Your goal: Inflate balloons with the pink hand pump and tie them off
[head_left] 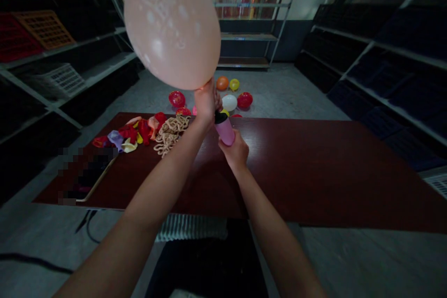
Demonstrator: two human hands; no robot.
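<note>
A large inflated pale pink balloon (171,28) with a faint print rises above the table. My left hand (206,102) is closed around its neck, just under the round part. Below and to the right, my right hand (236,151) wraps around a pink balloon pump (225,131) with a black end. That black end points up toward my left hand; the nozzle and the balloon's mouth are hidden behind my fingers. Left of my hands lie a heap of tan cord (172,132) and several limp balloons (141,131) in red, peach, purple and yellow.
The dark red-brown table (314,167) spans the view. A dark flat object with a pale edge (96,174) lies at its left. Inflated balloons, among them a white one (229,102) and a red one (245,100), rest on the floor beyond. Shelves with crates (45,30) line both sides.
</note>
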